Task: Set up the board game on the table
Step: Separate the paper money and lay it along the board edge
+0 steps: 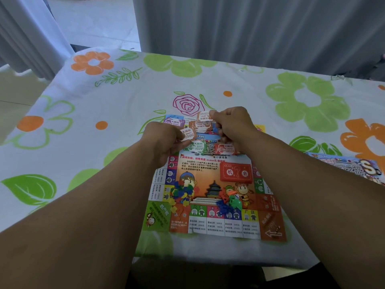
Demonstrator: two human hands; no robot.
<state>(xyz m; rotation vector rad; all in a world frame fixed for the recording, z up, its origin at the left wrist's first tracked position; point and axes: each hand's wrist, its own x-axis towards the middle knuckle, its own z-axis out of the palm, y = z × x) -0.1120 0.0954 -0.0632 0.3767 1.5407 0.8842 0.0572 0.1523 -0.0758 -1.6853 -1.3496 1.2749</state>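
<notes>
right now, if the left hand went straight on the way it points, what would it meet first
Likely the stack of orange notes held by the right hand; the left hand, pinching a single note, points forward and right at it. Depth is unclear.

A white tablecloth [125, 97] spreads across the view, printed with large green flowers [308, 99], orange flowers [92, 63], leafy green sprigs [119, 77] and small orange dots [101, 125]. A pink outlined rose [188, 104] sits near its middle. Behind the far edge hangs a grey pleated curtain [250, 28], with another curtain [25, 34] at the left. Pale floor [93, 21] shows between them.
</notes>
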